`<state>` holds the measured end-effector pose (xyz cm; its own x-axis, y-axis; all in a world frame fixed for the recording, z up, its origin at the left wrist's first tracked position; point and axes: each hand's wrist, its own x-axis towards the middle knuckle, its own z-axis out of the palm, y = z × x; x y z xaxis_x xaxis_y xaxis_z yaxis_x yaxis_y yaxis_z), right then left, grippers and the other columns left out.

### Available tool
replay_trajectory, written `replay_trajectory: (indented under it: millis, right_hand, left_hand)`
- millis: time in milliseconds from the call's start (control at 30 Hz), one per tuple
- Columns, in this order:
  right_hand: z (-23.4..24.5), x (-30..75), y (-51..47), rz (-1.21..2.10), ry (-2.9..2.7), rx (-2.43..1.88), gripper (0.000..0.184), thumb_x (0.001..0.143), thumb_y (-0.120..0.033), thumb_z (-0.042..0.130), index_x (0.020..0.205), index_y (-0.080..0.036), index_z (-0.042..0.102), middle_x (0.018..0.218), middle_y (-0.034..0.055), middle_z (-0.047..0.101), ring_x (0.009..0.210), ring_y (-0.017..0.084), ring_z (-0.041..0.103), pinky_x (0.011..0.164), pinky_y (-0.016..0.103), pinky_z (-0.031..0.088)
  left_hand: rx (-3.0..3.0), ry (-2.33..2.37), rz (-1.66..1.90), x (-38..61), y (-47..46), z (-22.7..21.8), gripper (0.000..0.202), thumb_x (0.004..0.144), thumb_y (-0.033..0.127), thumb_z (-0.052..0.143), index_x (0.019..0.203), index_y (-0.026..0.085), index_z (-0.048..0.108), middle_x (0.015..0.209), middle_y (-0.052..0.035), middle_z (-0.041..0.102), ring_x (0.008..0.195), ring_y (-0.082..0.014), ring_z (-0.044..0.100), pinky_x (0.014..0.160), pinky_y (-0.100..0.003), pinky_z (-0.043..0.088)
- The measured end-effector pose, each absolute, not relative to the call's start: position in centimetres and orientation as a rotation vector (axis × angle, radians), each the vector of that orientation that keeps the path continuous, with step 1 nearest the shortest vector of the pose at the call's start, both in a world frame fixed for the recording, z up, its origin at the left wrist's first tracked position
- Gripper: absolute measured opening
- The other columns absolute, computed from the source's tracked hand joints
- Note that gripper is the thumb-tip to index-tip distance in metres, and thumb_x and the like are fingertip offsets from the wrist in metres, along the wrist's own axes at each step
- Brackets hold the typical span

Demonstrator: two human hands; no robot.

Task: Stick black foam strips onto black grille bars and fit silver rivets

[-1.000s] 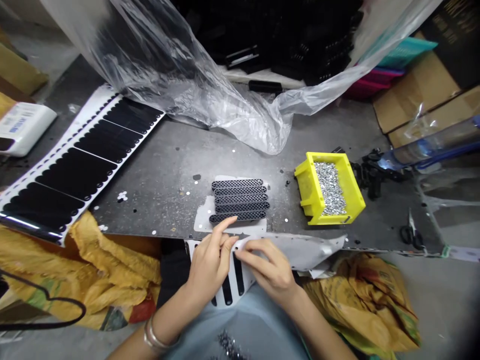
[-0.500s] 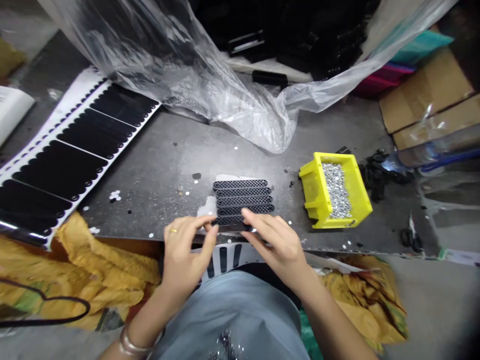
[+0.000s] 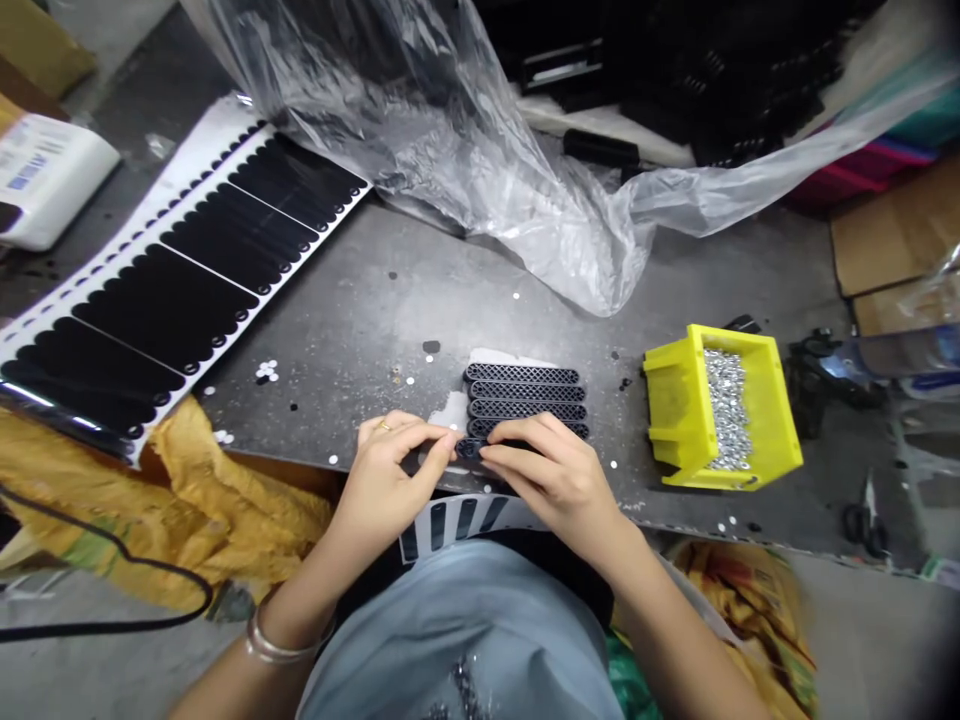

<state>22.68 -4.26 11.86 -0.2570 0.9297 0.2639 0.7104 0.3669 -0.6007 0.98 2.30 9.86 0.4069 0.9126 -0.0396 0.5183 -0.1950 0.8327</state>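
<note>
**Black lattice strip (image 3: 471,449) pinched between both hands near the counter (image 3: 360,300) edge**

The strip is lying crosswise between the two hands, its left end showing and most of its length hidden under the right hand's fingers. The left hand (image 3: 390,470) is gripping that end between thumb and forefinger, while the right hand (image 3: 551,485) is closing on the strip from the other side, fingers curled over it. Neither hand is released.

Just beyond the fingers, four more black lattice strips (image 3: 525,398) are lying side by side on a white backing sheet (image 3: 452,410), the nearest one touching the right hand. A striped liner piece (image 3: 450,525) is resting against the person's lap, below the hands.

Farther out on the counter, a yellow plastic bin (image 3: 720,410) is holding small silver metal parts on the right. A long sheet of black pads on white liner (image 3: 165,290) is lying to the left, and clear plastic sheeting (image 3: 465,170) is bunching along the far edge.
</note>
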Motion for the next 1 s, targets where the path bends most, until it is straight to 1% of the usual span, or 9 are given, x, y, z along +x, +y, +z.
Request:
replay_trajectory:
  millis: [267, 367, 433, 500, 600, 700, 800, 867, 1000]
  right_hand:
    - [12.2, 22.3, -4.0, 0.421, -2.107, -1.424, 0.017, 0.102, -0.021, 0.061, 0.113, -0.019, 0.074, 0.112, 0.0084, 0.076, 0.093, 0.02, 0.062, 0.077, 0.035, 0.054]
    - [12.8, 23.3, -4.8, 0.383, -2.176, -1.462, 0.022, 0.101, -0.024, 0.063, 0.12, -0.018, 0.073, 0.118, 0.0114, 0.074, 0.098, 0.023, 0.064, 0.078, 0.038, 0.054]
    - [13.2, 24.6, -5.6, 0.462, -2.065, -1.561, 0.025, 0.1, -0.024, 0.065, 0.123, -0.017, 0.072, 0.116, 0.0124, 0.072, 0.101, 0.022, 0.066, 0.082, 0.038, 0.056]
    - [13.2, 25.9, -6.3, 0.587, -1.836, -1.634, 0.018, 0.099, -0.022, 0.066, 0.116, -0.018, 0.074, 0.106, 0.0091, 0.071, 0.097, 0.019, 0.068, 0.084, 0.035, 0.056]
    - [12.6, 27.1, -6.7, 0.699, -1.604, -1.627, 0.01, 0.097, -0.019, 0.068, 0.102, -0.023, 0.076, 0.095, 0.0036, 0.07, 0.085, 0.015, 0.068, 0.074, 0.029, 0.056]
    - [11.8, 27.4, -6.4, 0.699, -1.568, -1.593, 0.01, 0.097, -0.019, 0.068, 0.099, -0.023, 0.076, 0.093, 0.0027, 0.07, 0.077, 0.014, 0.066, 0.065, 0.027, 0.053]
    - [11.6, 27.3, -6.1, 0.725, -1.625, -1.562, 0.01, 0.097, -0.019, 0.067, 0.098, -0.022, 0.076, 0.092, 0.0025, 0.069, 0.075, 0.013, 0.064, 0.065, 0.027, 0.053]
    - [11.8, 27.3, -6.3, 0.654, -1.695, -1.571, 0.01, 0.097, -0.019, 0.067, 0.1, -0.022, 0.076, 0.093, 0.0034, 0.066, 0.076, 0.014, 0.063, 0.067, 0.028, 0.055]
    - [13.3, 26.7, -8.8, 0.285, -1.649, -1.681, 0.026, 0.096, -0.014, 0.065, 0.119, -0.023, 0.073, 0.1, 0.0066, 0.061, 0.087, 0.017, 0.063, 0.078, 0.033, 0.058]
  left_hand:
    - [1.804, 1.251, 0.595, 1.4, 2.5, 9.7, 0.012, 0.09, 0.035, 0.07, 0.082, 0.028, 0.077, 0.082, 0.0028, 0.075, 0.084, -0.0197, 0.067, 0.097, -0.043, 0.038]
    - [1.795, 1.26, 0.559, 1.6, 2.7, 9.9, 0.013, 0.088, 0.036, 0.07, 0.079, 0.028, 0.075, 0.082, 0.0027, 0.074, 0.085, -0.0206, 0.066, 0.098, -0.044, 0.037]
    - [1.796, 1.258, 0.54, 1.6, 2.8, 10.0, 0.015, 0.088, 0.037, 0.069, 0.079, 0.027, 0.074, 0.082, 0.0024, 0.074, 0.086, -0.021, 0.066, 0.098, -0.045, 0.037]
    - [1.802, 1.255, 0.536, 1.6, 2.9, 10.1, 0.016, 0.088, 0.038, 0.068, 0.078, 0.027, 0.073, 0.083, 0.0022, 0.074, 0.085, -0.0209, 0.066, 0.099, -0.045, 0.036]
    - [1.808, 1.259, 0.534, 1.5, 3.0, 10.1, 0.018, 0.087, 0.04, 0.068, 0.077, 0.027, 0.073, 0.082, 0.002, 0.074, 0.084, -0.0211, 0.066, 0.101, -0.046, 0.036]
    - [1.815, 1.259, 0.522, 1.6, 3.2, 9.9, 0.02, 0.087, 0.043, 0.068, 0.076, 0.027, 0.073, 0.082, 0.0018, 0.075, 0.084, -0.0217, 0.067, 0.101, -0.046, 0.037]
    - [1.845, 1.245, 0.496, 1.6, 3.5, 10.0, 0.022, 0.089, 0.044, 0.067, 0.076, 0.026, 0.072, 0.083, 0.0015, 0.075, 0.085, -0.0223, 0.067, 0.1, -0.045, 0.038]
    - [1.887, 1.241, 0.471, 1.5, 3.2, 10.4, 0.024, 0.092, 0.046, 0.065, 0.08, 0.026, 0.071, 0.085, 0.0007, 0.074, 0.086, -0.0229, 0.067, 0.098, -0.044, 0.039]
    - [2.038, 1.343, 0.509, 1.0, 0.3, 11.3, 0.025, 0.1, 0.048, 0.059, 0.103, 0.023, 0.063, 0.097, -0.0028, 0.074, 0.091, -0.0242, 0.066, 0.089, -0.039, 0.042]
